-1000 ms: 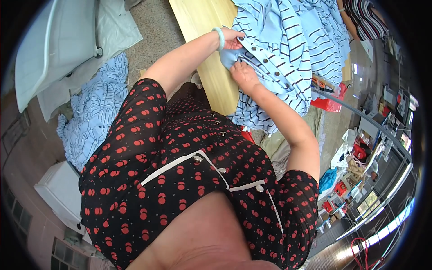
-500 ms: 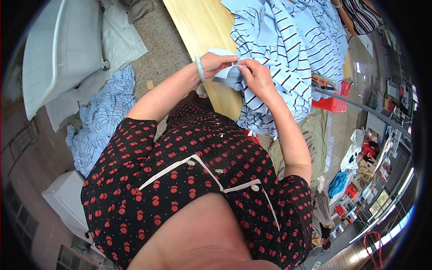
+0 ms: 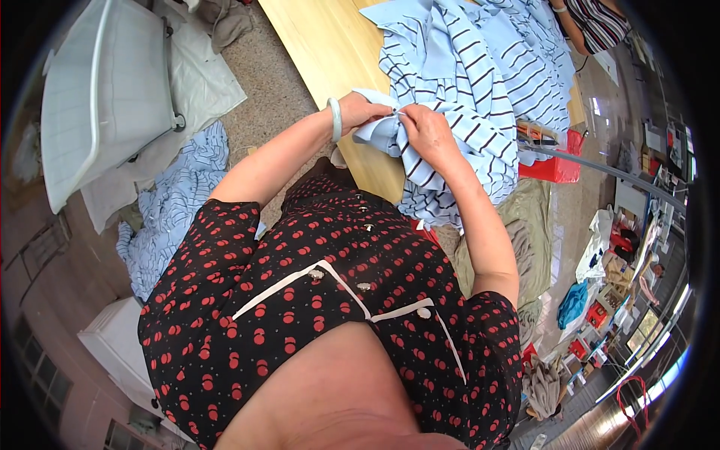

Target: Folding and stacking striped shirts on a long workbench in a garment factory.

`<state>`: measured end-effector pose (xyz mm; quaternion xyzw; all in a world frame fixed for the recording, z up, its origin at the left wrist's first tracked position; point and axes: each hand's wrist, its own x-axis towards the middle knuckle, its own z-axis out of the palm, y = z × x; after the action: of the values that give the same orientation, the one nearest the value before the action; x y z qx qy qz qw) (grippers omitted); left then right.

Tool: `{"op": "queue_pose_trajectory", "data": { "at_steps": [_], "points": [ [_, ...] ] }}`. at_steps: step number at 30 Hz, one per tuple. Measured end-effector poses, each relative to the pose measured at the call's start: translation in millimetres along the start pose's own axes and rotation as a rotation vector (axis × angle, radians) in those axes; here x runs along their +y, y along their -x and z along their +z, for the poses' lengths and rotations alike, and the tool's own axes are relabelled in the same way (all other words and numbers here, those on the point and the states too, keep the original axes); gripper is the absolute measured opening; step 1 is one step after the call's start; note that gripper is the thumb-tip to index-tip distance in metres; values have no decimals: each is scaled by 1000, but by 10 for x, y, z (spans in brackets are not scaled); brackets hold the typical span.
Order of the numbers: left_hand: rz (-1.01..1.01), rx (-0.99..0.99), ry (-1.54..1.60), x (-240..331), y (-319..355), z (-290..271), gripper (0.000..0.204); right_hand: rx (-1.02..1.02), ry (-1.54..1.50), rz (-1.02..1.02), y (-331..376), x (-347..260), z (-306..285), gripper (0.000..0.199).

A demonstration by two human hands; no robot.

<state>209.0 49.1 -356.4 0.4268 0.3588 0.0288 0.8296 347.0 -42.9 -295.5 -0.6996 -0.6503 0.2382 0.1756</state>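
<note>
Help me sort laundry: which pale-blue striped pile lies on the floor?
The heap of striped cloth left of the wooden table; the other striped garments lie on it.

I see the pale blue striped cloth garments (image 3: 480,82) piled on the light wooden surface (image 3: 322,52); more striped blue cloth (image 3: 172,202) lies on the floor to its left.

head-worn fisheye, steeply downward, close overhead

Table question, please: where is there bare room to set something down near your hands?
The table is bare wood left of the striped shirts, above the left hand. Rightward it is crowded: both hands, the right hand included, grip shirt fabric there.
</note>
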Motion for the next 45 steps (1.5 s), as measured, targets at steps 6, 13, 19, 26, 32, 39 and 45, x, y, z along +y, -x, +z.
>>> {"op": "queue_pose_trajectory", "data": {
  "at_steps": [6, 13, 19, 26, 32, 39, 45],
  "points": [
    [317, -32, -475, -142, -277, -104, 30, 82, -66, -66, -29, 59, -8, 14],
    [236, 337, -516, -85, -400, -55, 31, 131, -142, 0, -121, 101, 84, 14],
    [236, 422, -337, -228, -382, 224, 34, 231, -210, 125, -46, -19, 75, 12],
    [192, 483, 62, -169, -266, 317, 22, 237, -169, 148, -126, -90, 109, 12],
    [100, 536, -97, -143, -334, 323, 23, 259, -168, 178, -144, 35, 103, 16],
    [450, 532, -578, -128, -158, 286, 33, 233, -7, 103, -31, 32, 150, 18],
    [538, 366, -898, 7, 163, 289, 34, 229, 12, 89, 67, -36, 192, 15]
  ]
}}
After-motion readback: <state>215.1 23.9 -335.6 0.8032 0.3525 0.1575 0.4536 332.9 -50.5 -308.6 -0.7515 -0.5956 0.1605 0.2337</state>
